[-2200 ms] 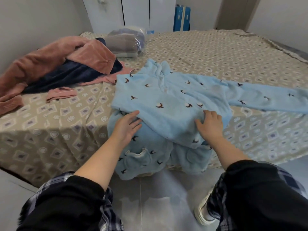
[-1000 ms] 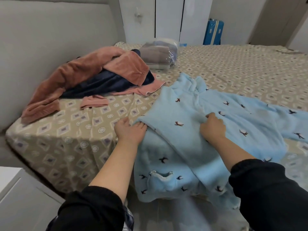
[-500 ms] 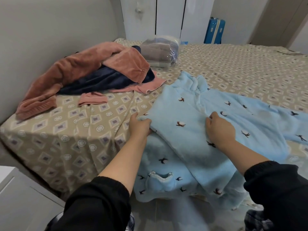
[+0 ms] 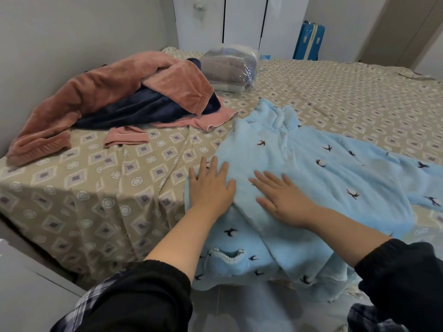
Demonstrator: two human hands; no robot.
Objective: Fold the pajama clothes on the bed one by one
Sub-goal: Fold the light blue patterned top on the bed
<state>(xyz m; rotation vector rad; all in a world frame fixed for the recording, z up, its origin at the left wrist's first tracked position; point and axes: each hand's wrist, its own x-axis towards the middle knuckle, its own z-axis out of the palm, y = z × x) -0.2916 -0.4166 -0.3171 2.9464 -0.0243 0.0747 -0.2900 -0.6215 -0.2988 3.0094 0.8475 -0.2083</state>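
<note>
Both left hand point(image 4: 211, 190) and right hand point(image 4: 285, 200) press pajama top point(image 4: 335, 185), collar point(image 4: 280, 116) away.

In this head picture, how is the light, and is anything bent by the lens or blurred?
Head view: soft, even light, no hard shadows; only the plastic-wrapped bundle glints. Head view: the wide lens makes the wardrobe door lines lean. Head view: left hand, right hand and blue pajama top look sharp.

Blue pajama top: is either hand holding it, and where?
Nothing is held. The left hand and right hand lie flat, fingers straight, pressing the folded-over side of the blue pajama top.
</note>
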